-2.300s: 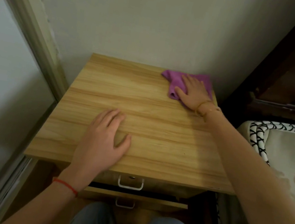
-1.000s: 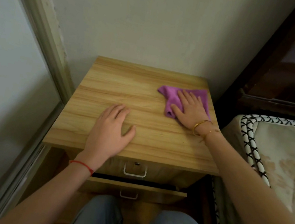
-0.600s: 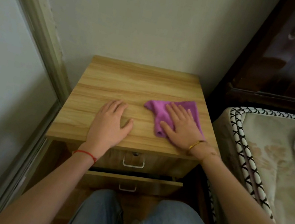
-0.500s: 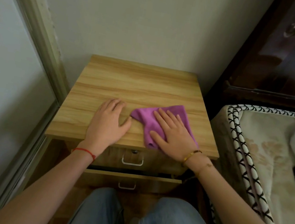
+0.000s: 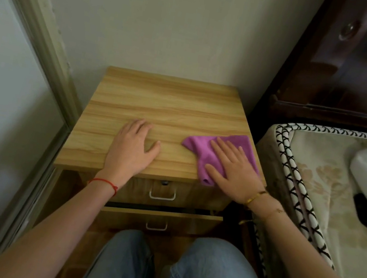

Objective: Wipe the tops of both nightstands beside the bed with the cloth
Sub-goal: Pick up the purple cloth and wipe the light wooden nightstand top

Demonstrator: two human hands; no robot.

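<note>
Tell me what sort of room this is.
Most likely a bedroom. A wooden nightstand with drawers stands against the wall, close beside a mattress with patterned piping. A dark wooden headboard rises behind the mattress. The right hand presses a purple cloth flat on the nightstand's top.

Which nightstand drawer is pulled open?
The lower drawer: a dark gap shows above its front. The upper drawer, with the round lock, sits closed.
</note>
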